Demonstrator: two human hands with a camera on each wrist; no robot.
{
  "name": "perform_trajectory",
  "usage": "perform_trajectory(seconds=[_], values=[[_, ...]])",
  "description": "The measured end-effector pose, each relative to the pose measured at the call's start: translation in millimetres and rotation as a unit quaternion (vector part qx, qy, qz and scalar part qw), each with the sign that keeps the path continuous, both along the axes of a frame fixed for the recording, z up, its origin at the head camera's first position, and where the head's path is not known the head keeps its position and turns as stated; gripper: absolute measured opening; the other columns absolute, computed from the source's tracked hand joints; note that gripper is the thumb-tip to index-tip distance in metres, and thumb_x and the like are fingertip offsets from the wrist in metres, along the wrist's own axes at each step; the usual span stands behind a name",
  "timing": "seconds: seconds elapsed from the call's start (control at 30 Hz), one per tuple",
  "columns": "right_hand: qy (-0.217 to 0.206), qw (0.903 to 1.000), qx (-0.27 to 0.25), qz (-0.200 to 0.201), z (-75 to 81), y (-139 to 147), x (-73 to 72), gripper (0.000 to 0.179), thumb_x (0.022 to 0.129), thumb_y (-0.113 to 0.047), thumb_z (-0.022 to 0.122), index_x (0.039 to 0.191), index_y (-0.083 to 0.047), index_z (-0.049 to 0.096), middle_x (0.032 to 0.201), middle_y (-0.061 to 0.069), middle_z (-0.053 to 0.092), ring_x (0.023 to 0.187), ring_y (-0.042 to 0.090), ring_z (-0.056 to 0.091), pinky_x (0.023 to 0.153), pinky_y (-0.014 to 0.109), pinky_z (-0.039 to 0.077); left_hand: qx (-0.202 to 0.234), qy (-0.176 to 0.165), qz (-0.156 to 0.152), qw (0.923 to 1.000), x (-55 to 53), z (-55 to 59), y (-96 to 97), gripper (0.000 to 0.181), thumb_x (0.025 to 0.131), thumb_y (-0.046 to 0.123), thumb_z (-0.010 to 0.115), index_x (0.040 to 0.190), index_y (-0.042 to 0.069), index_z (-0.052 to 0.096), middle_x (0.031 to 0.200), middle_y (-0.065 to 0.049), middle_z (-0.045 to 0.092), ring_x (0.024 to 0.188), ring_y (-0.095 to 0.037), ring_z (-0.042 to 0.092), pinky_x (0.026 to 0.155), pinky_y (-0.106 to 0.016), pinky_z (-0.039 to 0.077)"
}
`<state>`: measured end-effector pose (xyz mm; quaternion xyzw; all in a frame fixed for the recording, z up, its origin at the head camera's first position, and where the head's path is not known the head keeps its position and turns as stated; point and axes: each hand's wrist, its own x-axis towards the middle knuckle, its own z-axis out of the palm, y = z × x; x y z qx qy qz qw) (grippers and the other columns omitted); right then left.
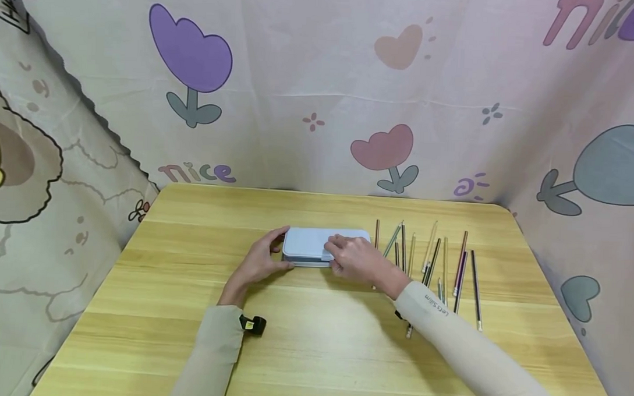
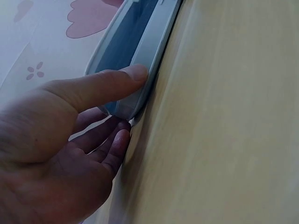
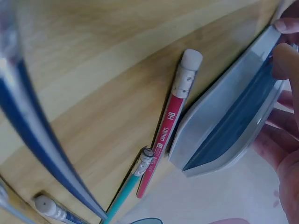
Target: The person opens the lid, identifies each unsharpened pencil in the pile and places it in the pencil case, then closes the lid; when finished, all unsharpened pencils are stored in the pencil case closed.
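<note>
A pale blue pencil case (image 1: 307,241) lies flat on the wooden table, its long side facing me. My left hand (image 1: 259,257) grips the left end, with the thumb pressed to the front side and the other fingers round the end. In the left wrist view a dark blue band runs along the side of the case (image 2: 154,42). At the front edge of the lid, right of the middle, my right hand (image 1: 359,260) pinches the lid with thumb and bent fingers. The lid looks slightly raised in the right wrist view; the inside of the case is hidden.
Several pencils lie scattered right of the case, some under the right forearm. A red pencil (image 3: 170,114) with a white eraser and a green pencil (image 3: 126,191) lie close beside the case's end. A printed curtain (image 1: 301,57) hangs behind the table (image 1: 190,217).
</note>
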<state>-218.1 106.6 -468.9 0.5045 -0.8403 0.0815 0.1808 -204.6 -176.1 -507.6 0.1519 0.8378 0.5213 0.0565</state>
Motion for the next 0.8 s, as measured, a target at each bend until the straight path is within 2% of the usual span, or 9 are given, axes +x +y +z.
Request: perform_trajectory(seconds=[0.17, 0.23, 0.37, 0.5, 0.57, 0.67, 0.73, 0.8], values=[[-0.008, 0.9981, -0.058, 0.021, 1.4, 5, -4.8, 0.022, 0.083, -0.01, 0.074, 0.103, -0.003, 0.068, 0.104, 0.014, 0.075, 0.07, 0.02, 0.074, 0.059, 0.024, 0.058, 0.005, -0.009, 0.001, 1.0, -0.1, 0.8, 0.4, 0.095, 0.077, 0.0, 0.088, 0.157, -0.001, 0.035, 0.152, -0.023, 0.047, 0.134, -0.038, 0.048, 0.109, -0.053, 0.042], [-0.016, 0.9957, -0.087, 0.027, 1.6, 7, -7.6, 0.022, 0.084, -0.01, 0.075, 0.104, -0.003, 0.068, 0.102, 0.011, 0.076, 0.064, 0.015, 0.071, 0.059, 0.021, 0.056, 0.003, -0.015, 0.006, 0.9999, 0.4, 1.5, 0.1, 0.096, 0.077, 0.0, 0.088, 0.157, 0.0, 0.035, 0.153, -0.022, 0.046, 0.132, -0.037, 0.049, 0.109, -0.052, 0.042], [-0.041, 0.9883, -0.147, 0.012, 3.7, 13, -12.3, 0.024, 0.087, -0.012, 0.077, 0.108, -0.001, 0.071, 0.103, 0.012, 0.077, 0.073, 0.019, 0.074, 0.068, 0.023, 0.058, -0.008, -0.026, 0.019, 0.9994, 2.1, 3.9, -0.5, 0.096, 0.076, 0.0, 0.088, 0.157, 0.0, 0.036, 0.15, -0.023, 0.049, 0.123, -0.038, 0.054, 0.107, -0.05, 0.044], [-0.08, 0.9773, -0.192, -0.041, 4.4, 20, -15.7, 0.024, 0.094, -0.018, 0.076, 0.11, -0.001, 0.073, 0.106, 0.012, 0.076, 0.09, 0.024, 0.075, 0.083, 0.034, 0.059, -0.018, -0.035, 0.027, 0.9989, 2.9, 5.5, -0.9, 0.095, 0.076, 0.001, 0.089, 0.156, -0.003, 0.037, 0.148, -0.024, 0.051, 0.118, -0.038, 0.055, 0.105, -0.049, 0.046], [-0.106, 0.9695, -0.21, -0.069, 3.5, 25, -17.0, 0.025, 0.096, -0.022, 0.073, 0.111, -0.002, 0.074, 0.108, 0.011, 0.076, 0.097, 0.025, 0.074, 0.088, 0.038, 0.058, -0.02, -0.037, 0.025, 0.9988, 2.9, 5.8, -1.1, 0.094, 0.077, 0.001, 0.088, 0.155, -0.004, 0.037, 0.149, -0.024, 0.05, 0.119, -0.037, 0.055, 0.105, -0.049, 0.046], [-0.153, 0.9521, -0.244, -0.103, 1.0, 31, -19.5, 0.024, 0.099, -0.022, 0.07, 0.114, -0.004, 0.074, 0.112, 0.01, 0.075, 0.104, 0.026, 0.072, 0.092, 0.04, 0.056, -0.019, -0.037, 0.021, 0.9989, 2.2, 5.9, -1.6, 0.094, 0.077, 0.002, 0.088, 0.156, -0.004, 0.036, 0.151, -0.023, 0.048, 0.117, -0.036, 0.053, 0.103, -0.048, 0.046], [-0.185, 0.9343, -0.28, -0.121, -1.0, 35, -21.6, 0.022, 0.1, -0.021, 0.068, 0.115, -0.005, 0.074, 0.112, 0.009, 0.075, 0.099, 0.025, 0.072, 0.085, 0.037, 0.058, -0.016, -0.04, 0.02, 0.9989, 1.5, 6.1, -1.6, 0.094, 0.077, 0.002, 0.088, 0.156, -0.003, 0.036, 0.151, -0.022, 0.049, 0.115, -0.034, 0.053, 0.101, -0.047, 0.046], [-0.213, 0.9108, -0.326, -0.137, -2.4, 39, -24.2, 0.02, 0.1, -0.018, 0.068, 0.115, -0.006, 0.074, 0.111, 0.009, 0.075, 0.096, 0.024, 0.072, 0.082, 0.033, 0.058, -0.016, -0.036, 0.019, 0.9991, 0.8, 6.1, -1.7, 0.093, 0.077, 0.002, 0.088, 0.155, -0.004, 0.037, 0.149, -0.023, 0.051, 0.112, -0.034, 0.053, 0.097, -0.045, 0.047]])
